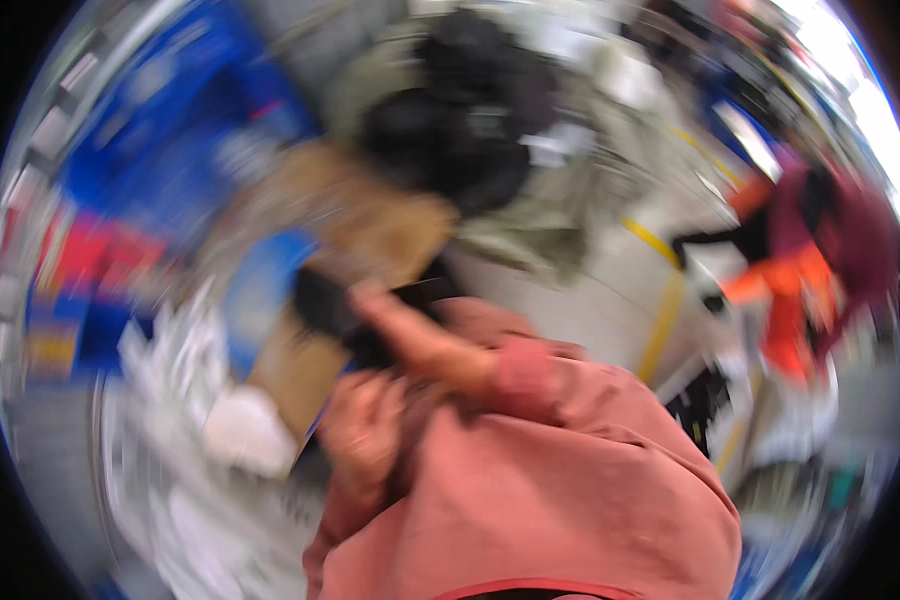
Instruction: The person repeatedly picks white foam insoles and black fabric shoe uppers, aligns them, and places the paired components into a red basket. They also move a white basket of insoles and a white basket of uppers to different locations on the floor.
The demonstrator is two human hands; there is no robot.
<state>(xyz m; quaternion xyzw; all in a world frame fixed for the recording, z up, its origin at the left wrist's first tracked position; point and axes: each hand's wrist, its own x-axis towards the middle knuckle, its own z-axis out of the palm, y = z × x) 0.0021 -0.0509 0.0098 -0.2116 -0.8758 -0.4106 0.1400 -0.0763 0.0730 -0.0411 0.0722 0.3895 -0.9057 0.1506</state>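
Note:
The whole picture is smeared by motion. My right hand (385,305) reaches leftward from a pink sleeve (530,375) and is closed on a dark, flat black object (325,300) whose kind I cannot make out. My left hand (360,430) sits just below it with fingers curled, close to the black object's lower end; the blur hides whether it holds anything. Pink fabric (550,500) of my clothing fills the lower middle.
A brown cardboard box (360,215) and a blue panel (260,285) lie beyond the hands. White bags or wrapping (200,420) pile at lower left. A black heap (460,130) rests on olive cloth (545,215). Yellow floor tape (660,310) and orange-and-maroon clothing (800,270) show at right.

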